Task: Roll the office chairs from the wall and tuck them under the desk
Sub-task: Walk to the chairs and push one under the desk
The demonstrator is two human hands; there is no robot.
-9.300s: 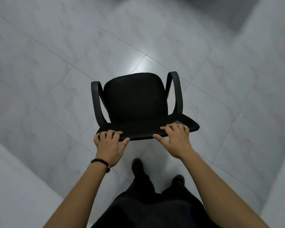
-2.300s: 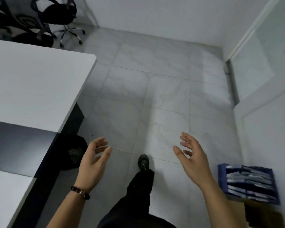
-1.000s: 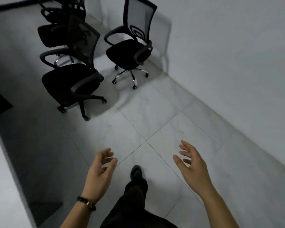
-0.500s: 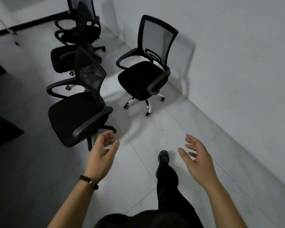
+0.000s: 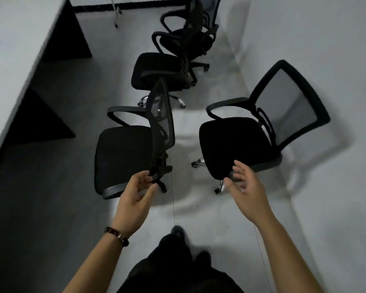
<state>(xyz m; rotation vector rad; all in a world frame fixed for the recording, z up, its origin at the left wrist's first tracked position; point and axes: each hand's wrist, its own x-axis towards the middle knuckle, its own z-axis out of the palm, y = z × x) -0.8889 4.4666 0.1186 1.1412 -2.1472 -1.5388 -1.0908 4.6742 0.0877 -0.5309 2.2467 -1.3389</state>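
Observation:
Several black mesh-back office chairs stand on the grey tile floor. The nearest chair (image 5: 125, 157) faces left toward the white desk (image 5: 15, 49), its backrest edge-on to me. A second chair (image 5: 237, 144) stands by the wall (image 5: 325, 60) on the right, seat toward me. Two more chairs (image 5: 161, 70) stand behind them. My left hand (image 5: 135, 199), with a bead bracelet at the wrist, is open just below the nearest chair's backrest base, fingertips close to it. My right hand (image 5: 247, 193) is open in front of the second chair's seat edge, holding nothing.
The desk runs along the left side with dark panels and leg openings (image 5: 40, 115) beneath it. A floor gap (image 5: 184, 134) lies between the two near chairs. My legs and dark shoes (image 5: 178, 233) are at the bottom centre.
I have stepped closer to the chairs and turned left, so the desk has come into view. Both hands have stayed open and now reach the near chairs.

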